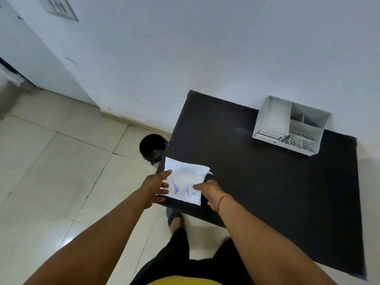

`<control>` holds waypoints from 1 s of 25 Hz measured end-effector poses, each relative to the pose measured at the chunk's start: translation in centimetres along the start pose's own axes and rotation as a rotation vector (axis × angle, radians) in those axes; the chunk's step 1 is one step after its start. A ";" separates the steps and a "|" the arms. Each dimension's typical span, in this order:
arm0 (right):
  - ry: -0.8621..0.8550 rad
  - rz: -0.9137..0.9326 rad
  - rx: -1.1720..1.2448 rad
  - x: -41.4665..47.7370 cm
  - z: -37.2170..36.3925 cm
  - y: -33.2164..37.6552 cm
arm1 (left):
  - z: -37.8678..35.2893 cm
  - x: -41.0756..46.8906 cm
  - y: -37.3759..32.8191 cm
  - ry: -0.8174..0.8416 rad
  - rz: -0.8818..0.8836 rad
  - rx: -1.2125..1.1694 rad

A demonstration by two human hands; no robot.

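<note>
A white paper sheet (186, 179) with blue print lies on the near left corner of a black table (267, 171). My left hand (157, 187) is at the sheet's left edge, fingers stretched out and touching it at the table's corner. My right hand (208, 191) is on the sheet's right side, fingertips pressing on the paper; its wrist carries a red thread. Whether either hand pinches the paper is not clear.
A white metal desk organiser (291, 125) with several compartments stands at the table's far side by the wall. A black waste bin (153, 148) sits on the tiled floor left of the table. My foot in a sandal (174, 220) is below the table's edge.
</note>
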State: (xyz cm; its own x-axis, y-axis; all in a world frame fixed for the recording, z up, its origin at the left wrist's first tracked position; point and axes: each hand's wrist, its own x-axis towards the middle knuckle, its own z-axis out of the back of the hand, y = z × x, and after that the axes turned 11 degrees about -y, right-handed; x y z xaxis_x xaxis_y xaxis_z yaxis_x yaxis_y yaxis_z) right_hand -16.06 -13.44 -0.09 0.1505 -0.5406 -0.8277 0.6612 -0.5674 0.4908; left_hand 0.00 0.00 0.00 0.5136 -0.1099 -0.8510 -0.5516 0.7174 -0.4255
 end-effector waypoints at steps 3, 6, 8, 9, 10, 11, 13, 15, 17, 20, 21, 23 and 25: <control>-0.031 -0.061 0.047 1.4 -1.8 0.0 | 0.5 1.0 -0.9 0.009 -0.022 0.037; -0.103 0.063 -0.034 1.3 -2.5 0.8 | 0.7 0.5 -2.0 0.090 0.020 0.077; -0.164 0.467 -0.272 0.0 -1.3 2.0 | 0.4 0.1 -3.1 0.179 0.083 -0.045; -0.212 0.729 -0.426 -0.9 -0.5 2.5 | 0.2 -0.4 -3.9 0.233 0.118 -0.145; -0.250 0.972 -0.549 -1.9 0.6 2.8 | -0.1 -0.9 -4.6 0.307 0.138 -0.253; -0.272 1.152 -0.646 -3.4 1.8 3.2 | -0.5 -1.6 -5.3 0.384 0.137 -0.349; -0.291 1.356 -0.761 -5.6 4.0 3.5 | -1.3 -3.2 -6.5 0.499 0.098 -0.433; -0.309 1.233 -0.758 -7.0 5.8 3.6 | -2.7 -3.9 -7.3 0.503 0.030 -0.410; -0.312 0.982 -0.654 -7.4 7.0 4.0 | -3.7 -4.6 -8.1 0.460 -0.065 -0.381; -0.308 0.838 -0.647 -7.2 8.3 5.0 | -4.6 -5.0 -9.2 0.490 -0.115 -0.418; -0.309 0.829 -0.657 -7.1 8.5 5.3 | -4.7 -5.0 -9.5 0.498 -0.120 -0.417; -0.311 0.794 -0.634 -6.9 8.8 5.9 | -4.8 -5.1 -10.0 0.507 -0.118 -0.414; -0.324 0.735 -0.594 -7.0 8.7 6.6 | -4.6 -5.3 -10.4 0.513 -0.111 -0.432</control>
State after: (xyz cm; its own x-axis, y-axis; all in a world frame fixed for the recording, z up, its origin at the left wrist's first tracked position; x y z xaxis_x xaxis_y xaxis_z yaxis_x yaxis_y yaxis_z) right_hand -19.15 -18.73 11.30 0.5206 -0.8263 -0.2151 0.7575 0.3309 0.5627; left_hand -0.03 -10.05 7.56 0.2644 -0.5557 -0.7882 -0.7814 0.3557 -0.5128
